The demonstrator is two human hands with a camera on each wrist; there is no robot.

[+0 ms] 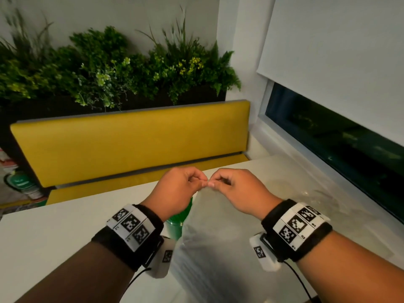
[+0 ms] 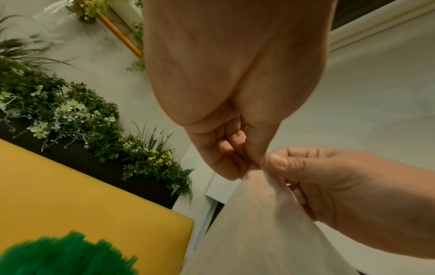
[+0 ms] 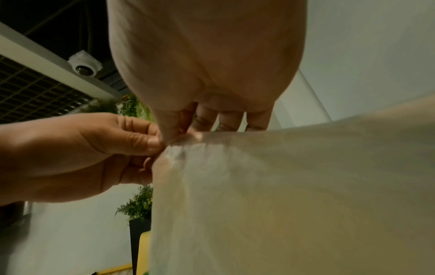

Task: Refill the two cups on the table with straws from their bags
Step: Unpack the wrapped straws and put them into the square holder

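The left hand [image 1: 179, 189] and the right hand [image 1: 238, 189] meet above the table [image 1: 54, 232], with the fingertips almost touching each other. Each hand pinches the top edge of a clear plastic bag [image 1: 209, 232] between the thumb and the first finger, and the other fingers are curled behind. The bag hangs down from this pinch point and becomes wider below, in front of both wrists. It looks pale and a little ribbed in the head view, possibly from white straws inside, but the blur does not allow to be sure. Just left of the bag, partly hidden by the left hand, a green cup [image 1: 177, 224] stands on the table; in the left wrist view a bunch of green straws [image 2: 63, 256] shows at the lower edge. Another clear bag [image 1: 314, 197] lies flat on the table to the right, near the window [image 1: 328, 132]. Behind the table there is a yellow bench [image 1: 131, 145], and above it a row of green plants [image 1: 109, 68].
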